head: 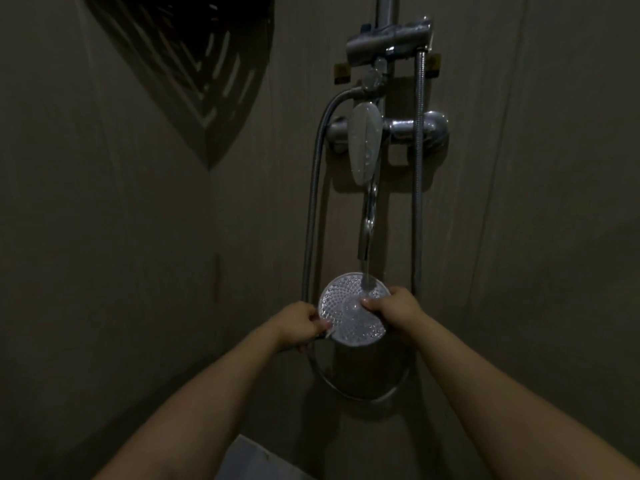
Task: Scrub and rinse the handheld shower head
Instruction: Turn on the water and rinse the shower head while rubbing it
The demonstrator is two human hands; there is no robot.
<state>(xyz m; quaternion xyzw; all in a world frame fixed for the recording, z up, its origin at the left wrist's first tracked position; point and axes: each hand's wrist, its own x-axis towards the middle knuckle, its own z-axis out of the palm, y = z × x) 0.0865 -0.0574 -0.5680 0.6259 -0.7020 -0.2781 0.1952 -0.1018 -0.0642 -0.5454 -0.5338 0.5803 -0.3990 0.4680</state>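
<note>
1. The round shower head (pixel 351 315) sits low in the centre, face up beneath the tap (pixel 367 233), whose water lands at its 12 o'clock edge.
2. The left hand (pixel 299 325) pinches its 9 o'clock rim; the right hand (pixel 394 311) holds the 3 o'clock rim, thumb on the face.
3. For a good rinse, tilt it so water sweeps every nozzle.

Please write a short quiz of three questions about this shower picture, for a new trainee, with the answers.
1. True or false: water from the spout falls on the round shower head.
2. Which hand touches the face of the shower head with its thumb? A) left hand B) right hand
3. Fill in: the metal hose hangs in a loop on the ____ side of the spout in the picture.

Key: 1 true. 2 B; the left hand grips the edge. 3 left.
</note>
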